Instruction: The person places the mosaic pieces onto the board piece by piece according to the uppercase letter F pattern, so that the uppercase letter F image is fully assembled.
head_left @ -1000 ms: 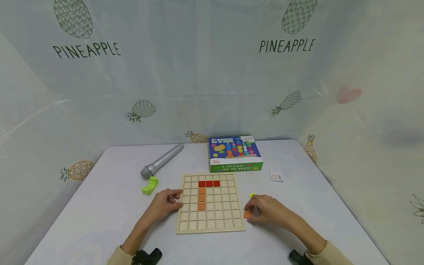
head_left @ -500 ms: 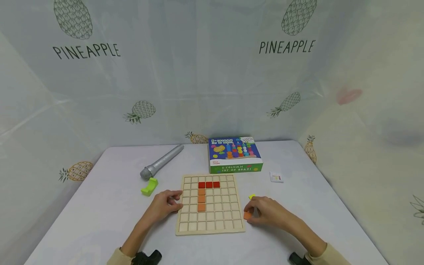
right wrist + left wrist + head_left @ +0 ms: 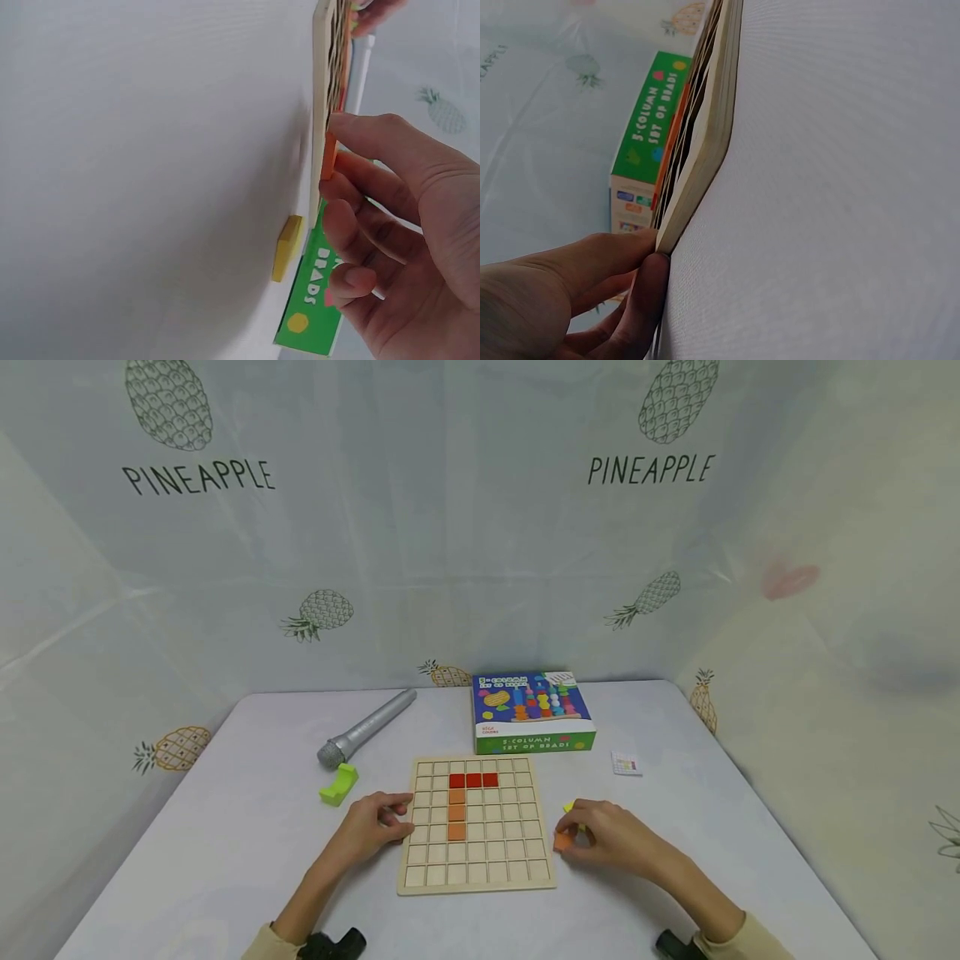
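Observation:
A wooden grid board (image 3: 507, 850) lies on the table, with three red tiles (image 3: 473, 780) in a row and three orange tiles (image 3: 457, 814) in a column below the left one. My left hand (image 3: 365, 829) rests at the board's left edge, thumb and index fingertips spread along it. Just off the right edge, my right hand (image 3: 617, 837) pinches a loose orange tile (image 3: 328, 156) between thumb and fingers. A yellow piece (image 3: 287, 250) lies on the table beyond the right fingers, partly hidden by them in the head view.
Behind the board stands a colourful bead-set box (image 3: 534, 713). A silver microphone (image 3: 367, 727) and a green curved block (image 3: 339, 784) lie at the left. To the right is a small white printed card (image 3: 626, 763).
My right hand has shifted slightly to the right with the orange tile in its fingers. The left hand stays at the board's edge, and the tiles on the board are the same.

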`<state>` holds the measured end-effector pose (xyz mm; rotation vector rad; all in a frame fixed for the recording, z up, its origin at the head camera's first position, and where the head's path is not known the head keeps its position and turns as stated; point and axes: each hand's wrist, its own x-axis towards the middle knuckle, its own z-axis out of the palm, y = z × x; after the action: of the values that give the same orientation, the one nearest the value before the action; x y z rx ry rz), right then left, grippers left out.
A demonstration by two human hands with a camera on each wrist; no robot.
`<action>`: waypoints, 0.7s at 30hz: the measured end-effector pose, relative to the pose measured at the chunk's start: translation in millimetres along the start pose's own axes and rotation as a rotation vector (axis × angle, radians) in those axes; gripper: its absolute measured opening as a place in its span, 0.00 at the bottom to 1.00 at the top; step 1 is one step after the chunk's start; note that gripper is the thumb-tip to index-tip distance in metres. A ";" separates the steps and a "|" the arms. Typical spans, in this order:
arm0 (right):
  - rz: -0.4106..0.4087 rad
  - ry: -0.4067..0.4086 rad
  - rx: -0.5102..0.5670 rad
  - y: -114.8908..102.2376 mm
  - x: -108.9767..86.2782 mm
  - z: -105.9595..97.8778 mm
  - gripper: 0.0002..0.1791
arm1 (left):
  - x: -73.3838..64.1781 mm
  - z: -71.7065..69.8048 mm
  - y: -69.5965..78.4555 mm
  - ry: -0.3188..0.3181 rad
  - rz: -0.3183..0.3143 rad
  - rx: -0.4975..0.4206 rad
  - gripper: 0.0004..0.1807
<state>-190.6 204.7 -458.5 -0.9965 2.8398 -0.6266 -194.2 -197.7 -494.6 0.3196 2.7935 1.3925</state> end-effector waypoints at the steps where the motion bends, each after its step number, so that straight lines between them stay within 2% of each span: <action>1: -0.009 0.006 0.000 -0.2 0.3 -0.3 0.10 | 0.1 0.1 -0.2 0.000 0.002 0.001 0.26; 8: -0.048 0.010 -0.002 -8.4 10.7 1.8 0.10 | 0.6 -0.2 -1.4 -0.003 0.003 0.007 0.26; 21: -0.120 -0.009 -0.015 -43.2 42.6 16.6 0.11 | -1.9 -0.6 2.8 0.007 0.000 0.019 0.26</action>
<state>-195.7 142.2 -453.6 -1.1764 2.7969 -0.6104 -191.9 -196.8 -492.2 0.3151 2.8136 1.3707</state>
